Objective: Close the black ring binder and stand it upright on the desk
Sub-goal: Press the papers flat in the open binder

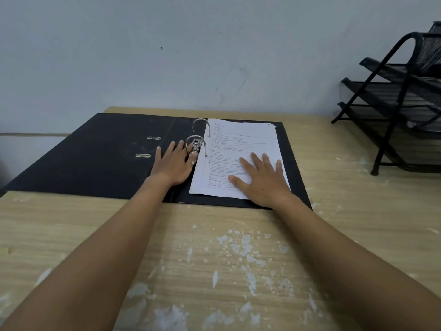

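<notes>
The black ring binder (95, 156) lies open and flat on the wooden desk (214, 259), its left cover hanging over the desk's left edge. Two metal rings (198, 139) stand up at the spine, and they look shut. A stack of printed white sheets (238, 154) sits on the rings over the right cover. My left hand (173, 164) rests flat on the spine, its thumb on the lever clip beside the nearer ring. My right hand (262, 180) lies flat on the sheets with its fingers spread.
A black wire-mesh tray rack (396, 101) stands at the back right of the desk. A pale wall (191, 56) rises directly behind the binder. White flaky patches mark the desk surface in front of the binder.
</notes>
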A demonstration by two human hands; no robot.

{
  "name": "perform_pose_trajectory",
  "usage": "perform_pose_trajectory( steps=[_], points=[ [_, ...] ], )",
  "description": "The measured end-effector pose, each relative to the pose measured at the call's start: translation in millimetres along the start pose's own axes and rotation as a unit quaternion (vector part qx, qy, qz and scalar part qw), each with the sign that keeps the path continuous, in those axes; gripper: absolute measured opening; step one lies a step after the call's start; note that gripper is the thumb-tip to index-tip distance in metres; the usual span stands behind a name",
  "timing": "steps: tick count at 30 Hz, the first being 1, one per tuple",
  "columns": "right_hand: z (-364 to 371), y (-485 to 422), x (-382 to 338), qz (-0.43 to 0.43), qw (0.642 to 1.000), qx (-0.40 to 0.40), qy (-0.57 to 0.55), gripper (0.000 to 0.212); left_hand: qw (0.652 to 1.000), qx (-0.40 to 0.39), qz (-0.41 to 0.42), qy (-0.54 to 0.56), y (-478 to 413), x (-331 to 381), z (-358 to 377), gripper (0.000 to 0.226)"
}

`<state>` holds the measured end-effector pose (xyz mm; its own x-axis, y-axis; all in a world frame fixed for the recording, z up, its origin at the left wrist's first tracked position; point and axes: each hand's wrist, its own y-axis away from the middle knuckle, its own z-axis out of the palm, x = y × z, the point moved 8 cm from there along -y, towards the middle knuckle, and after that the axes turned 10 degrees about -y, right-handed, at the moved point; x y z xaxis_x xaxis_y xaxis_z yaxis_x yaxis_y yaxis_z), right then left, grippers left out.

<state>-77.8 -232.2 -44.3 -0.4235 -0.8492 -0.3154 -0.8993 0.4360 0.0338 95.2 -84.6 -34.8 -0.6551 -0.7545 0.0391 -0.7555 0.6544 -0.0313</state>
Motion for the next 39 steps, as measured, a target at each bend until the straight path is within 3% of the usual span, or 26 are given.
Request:
perform_pose_trajectory(
  steps=[17, 39],
  points=[
    [-9, 6, 19, -0.004, 1.000, -0.007, 0.008, 0.082, 0.998, -0.019, -0.056, -0.015, 12, 20, 1, 0.052],
    [-48, 28, 135, 0.016, 1.000, -0.001, -0.024, 0.082, 1.000, -0.006, -0.029, 0.006, 3, 140, 5, 0.050]
  ],
)
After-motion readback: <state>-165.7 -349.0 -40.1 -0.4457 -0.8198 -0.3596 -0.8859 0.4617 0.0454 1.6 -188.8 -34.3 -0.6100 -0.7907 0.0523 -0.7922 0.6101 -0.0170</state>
